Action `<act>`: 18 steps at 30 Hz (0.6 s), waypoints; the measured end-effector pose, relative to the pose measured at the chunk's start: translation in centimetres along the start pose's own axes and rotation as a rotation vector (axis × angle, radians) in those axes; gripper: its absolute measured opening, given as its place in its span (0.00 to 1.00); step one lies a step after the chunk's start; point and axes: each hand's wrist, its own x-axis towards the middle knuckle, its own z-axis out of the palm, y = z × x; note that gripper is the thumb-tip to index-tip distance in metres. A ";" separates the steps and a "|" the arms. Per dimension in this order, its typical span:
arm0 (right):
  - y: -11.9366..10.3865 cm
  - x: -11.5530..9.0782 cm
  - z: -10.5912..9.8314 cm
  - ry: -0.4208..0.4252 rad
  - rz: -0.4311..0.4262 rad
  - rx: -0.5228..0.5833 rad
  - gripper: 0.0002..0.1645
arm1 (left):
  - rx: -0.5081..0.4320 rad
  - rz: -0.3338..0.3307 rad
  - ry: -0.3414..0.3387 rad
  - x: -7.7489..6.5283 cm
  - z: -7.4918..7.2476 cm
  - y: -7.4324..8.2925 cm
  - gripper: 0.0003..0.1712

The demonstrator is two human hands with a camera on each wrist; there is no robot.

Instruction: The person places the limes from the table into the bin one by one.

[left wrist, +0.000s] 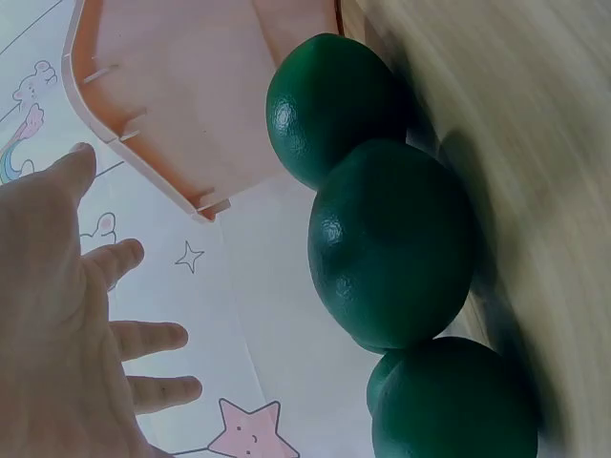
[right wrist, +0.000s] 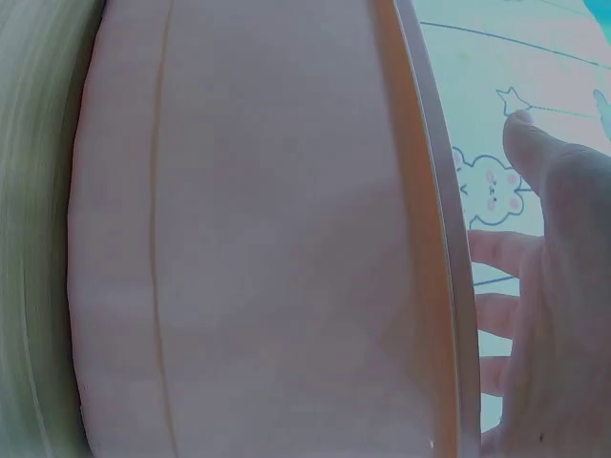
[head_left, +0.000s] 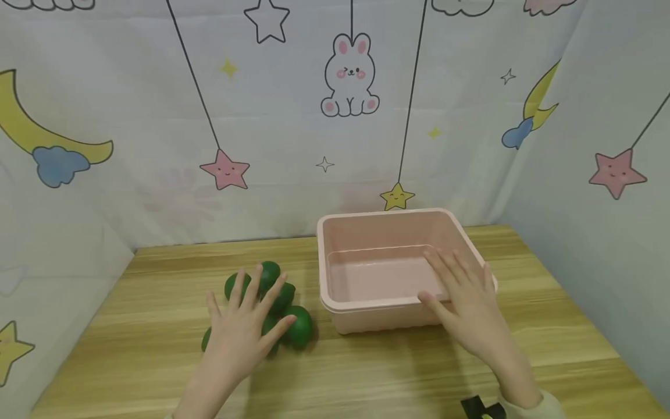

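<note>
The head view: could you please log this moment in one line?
left hand: over green fruits, holding nothing | right hand: over pink bin, holding nothing | fruits: on table, left of bin

From where I stand, the person's left hand [head_left: 238, 329] and right hand [head_left: 468, 305] extend forward, well apart, backs uppermost. Left: fingers straight and fanned wide, thumb angled inward. Right: fingers nearly straight, set closer together, thumb likewise directed inward. Left forearm [head_left: 205, 384] and right forearm [head_left: 515, 378], bare near the hands, slant toward each other going forward.
</note>
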 end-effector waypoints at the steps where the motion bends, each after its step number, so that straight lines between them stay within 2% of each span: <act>1: 0.1 0.0 0.0 0.005 0.001 0.001 0.41 | 0.001 -0.001 -0.008 0.0 0.0 0.1 0.42; 13: 1.4 -0.1 -0.4 0.052 0.031 0.058 0.40 | -0.023 0.005 -0.008 -0.4 0.4 0.8 0.41; 18: 1.9 -0.1 -0.8 0.061 0.047 0.077 0.40 | -0.059 -0.010 -0.038 -0.4 0.6 0.9 0.41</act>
